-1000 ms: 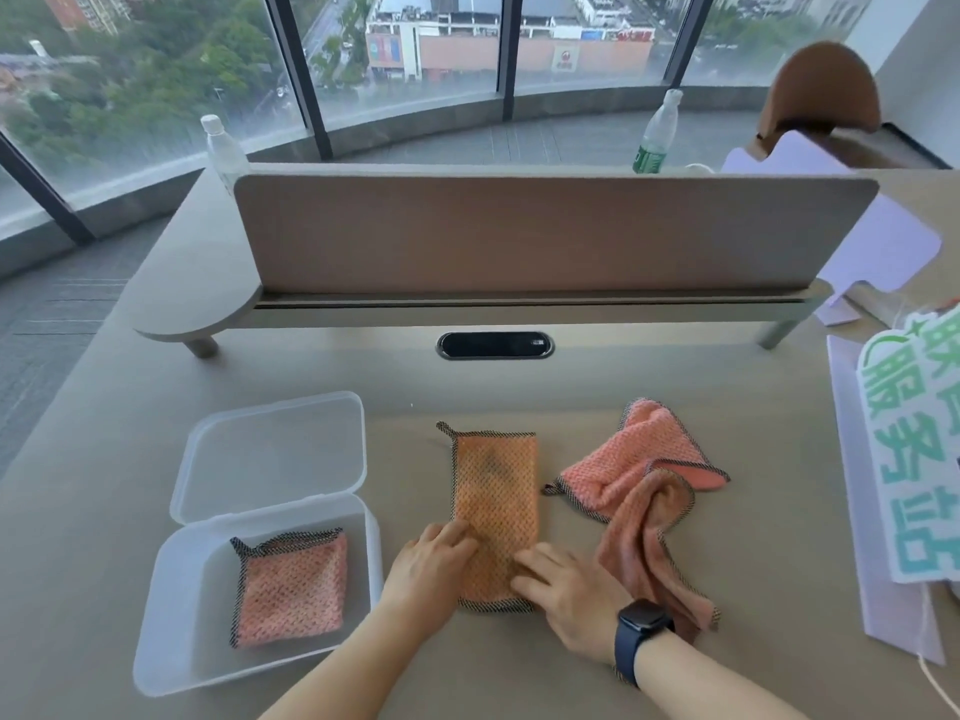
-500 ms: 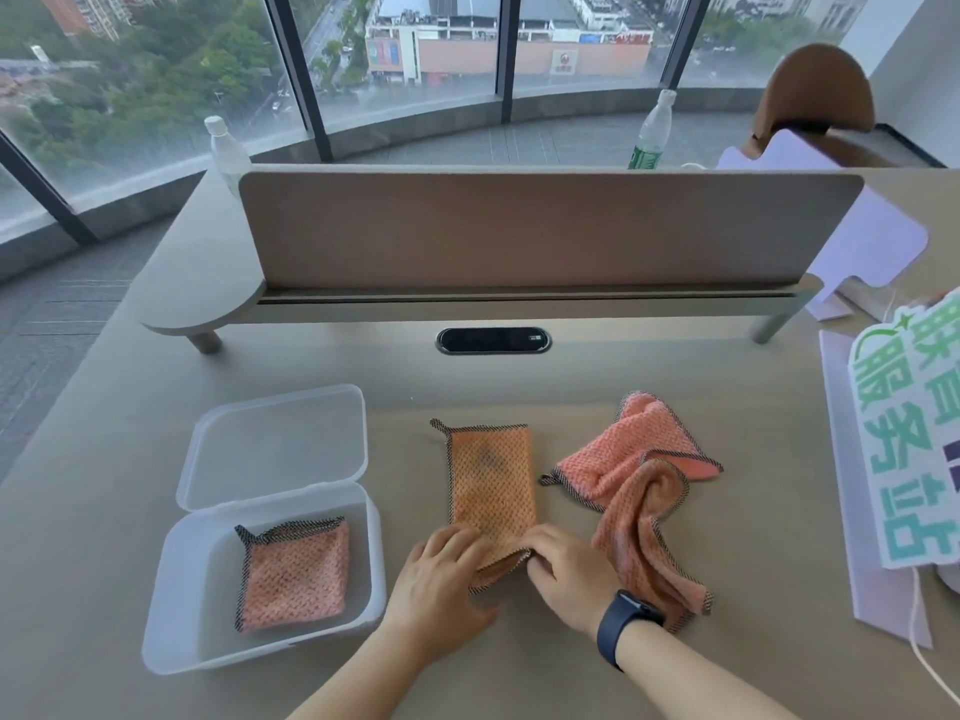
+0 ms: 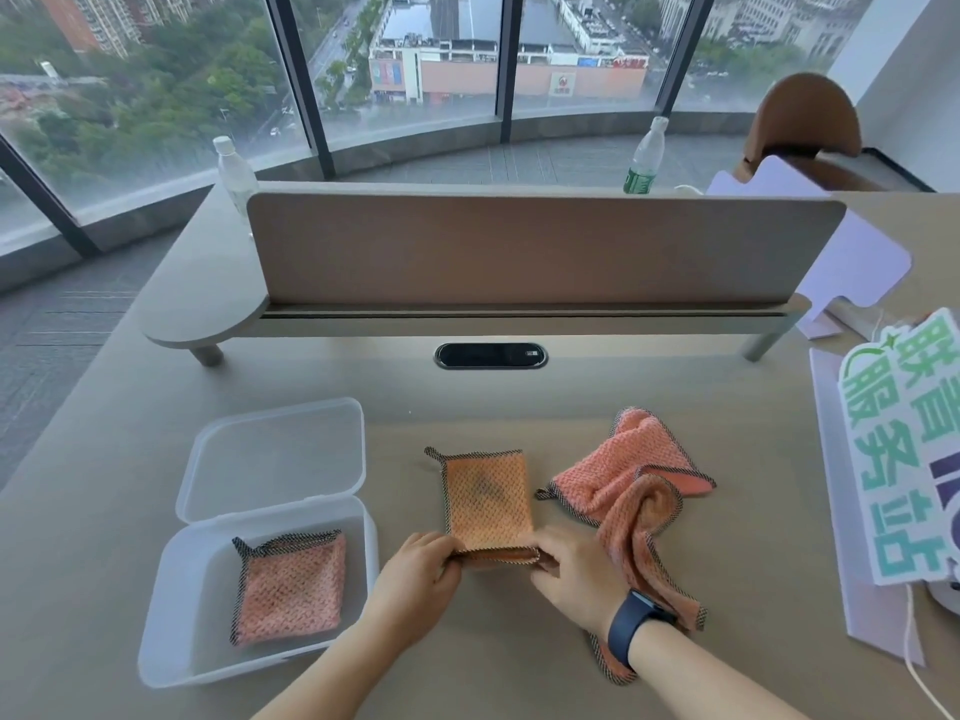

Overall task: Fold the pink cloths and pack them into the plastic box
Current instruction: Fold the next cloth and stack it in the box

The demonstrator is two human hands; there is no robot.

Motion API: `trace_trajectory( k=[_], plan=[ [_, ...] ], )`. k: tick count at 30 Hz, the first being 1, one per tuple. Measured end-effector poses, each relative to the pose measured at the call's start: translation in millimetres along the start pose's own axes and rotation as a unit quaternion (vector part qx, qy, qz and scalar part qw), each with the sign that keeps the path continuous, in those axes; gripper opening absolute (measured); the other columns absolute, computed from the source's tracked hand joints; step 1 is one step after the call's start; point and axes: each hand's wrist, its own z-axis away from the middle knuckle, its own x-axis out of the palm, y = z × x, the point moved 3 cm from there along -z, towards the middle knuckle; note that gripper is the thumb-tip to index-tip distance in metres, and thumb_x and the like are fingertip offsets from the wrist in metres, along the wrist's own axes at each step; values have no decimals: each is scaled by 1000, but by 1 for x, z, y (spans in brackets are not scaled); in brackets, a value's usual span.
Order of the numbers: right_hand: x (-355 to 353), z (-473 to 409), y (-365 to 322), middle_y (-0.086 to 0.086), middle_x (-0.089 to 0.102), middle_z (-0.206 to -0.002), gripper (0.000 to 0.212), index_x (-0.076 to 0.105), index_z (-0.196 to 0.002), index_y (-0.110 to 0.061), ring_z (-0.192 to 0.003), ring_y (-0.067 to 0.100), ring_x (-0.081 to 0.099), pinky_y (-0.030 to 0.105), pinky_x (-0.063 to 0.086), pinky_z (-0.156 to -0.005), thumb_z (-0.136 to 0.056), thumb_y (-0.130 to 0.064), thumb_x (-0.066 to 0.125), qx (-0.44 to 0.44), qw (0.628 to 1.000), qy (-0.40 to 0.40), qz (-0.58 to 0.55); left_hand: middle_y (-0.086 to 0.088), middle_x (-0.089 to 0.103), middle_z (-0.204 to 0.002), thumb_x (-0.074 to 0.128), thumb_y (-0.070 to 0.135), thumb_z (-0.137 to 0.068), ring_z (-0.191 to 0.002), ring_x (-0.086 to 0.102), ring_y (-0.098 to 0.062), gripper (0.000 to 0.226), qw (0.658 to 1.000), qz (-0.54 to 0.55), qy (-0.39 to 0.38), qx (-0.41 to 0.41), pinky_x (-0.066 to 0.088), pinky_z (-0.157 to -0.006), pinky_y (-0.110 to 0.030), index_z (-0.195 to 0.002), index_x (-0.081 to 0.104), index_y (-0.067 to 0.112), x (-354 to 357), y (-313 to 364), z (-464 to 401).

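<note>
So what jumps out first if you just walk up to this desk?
Two hands, left hand and right hand, pinch the near edge of a pink cloth at mid-desk. On the left an open plastic box holds a folded cloth, and a crumpled cloth lies on the right.

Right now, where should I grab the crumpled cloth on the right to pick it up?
Grab the crumpled cloth at its raised bunched fold in the middle, coming from above. That hump stands off the table, so fingers close around it easily; its flat edges lie tight to the surface.
</note>
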Motion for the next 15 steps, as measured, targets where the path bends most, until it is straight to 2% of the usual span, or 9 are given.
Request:
trace_trajectory(
  k=[3, 6, 8, 11, 15],
  plan=[
    [1, 3, 3, -11, 65, -83, 22, 69, -95, -24, -75, 6, 57, 25, 46, -68, -79, -31, 56, 16, 1000, -16, -4, 6, 50, -66, 38, 25, -79, -72, 44, -15, 16, 999, 11, -42, -15, 35, -61, -32, -67, 41, 15, -1, 4, 4],
    [-2, 0, 3, -6, 63, -69, 15, 65, -79, -23, -66, 11, 57, 35, 46, -62, -86, -32, 54, 41, 999, -29, -16, 0, 48, -61, 44, 21, -83, -60, 41, -16, 21, 996, 41, -31, -66, 29, -53, -31, -67, 39, 8, 0, 6, 2],
    [-5, -10, 5, -4, 54, -58, 24, 55, -67, -24, -56, 10, 49, 35, 37, -56, -89, -34, 51, 66, 997, -30, -20, 4, 44, -56, 47, 20, -85, -54, 36, -12, 23, 987, 94, -13, -128, 26, -48, -28, -67, 41, 9, 1, 6, -6],
    [-6, -34, 6, -1, 42, -52, 37, 40, -59, -19, -50, 13, 39, 36, 29, -53, -92, -32, 49, 104, 994, -31, -15, 5, 41, -55, 49, 26, -87, -53, 35, -12, 30, 966, 156, 31, -206, 27, -50, -31, -63, 41, 10, 2, 5, -23],
    [-6, -67, 8, -1, 39, -48, 40, 37, -56, -20, -47, 14, 38, 33, 24, -49, -92, -31, 51, 151, 988, -17, 2, 6, 32, -49, 51, 27, -91, -49, 30, -14, 40, 950, 172, 77, -251, 22, -48, -32, -58, 30, 16, 3, 0, -43]
  ],
)
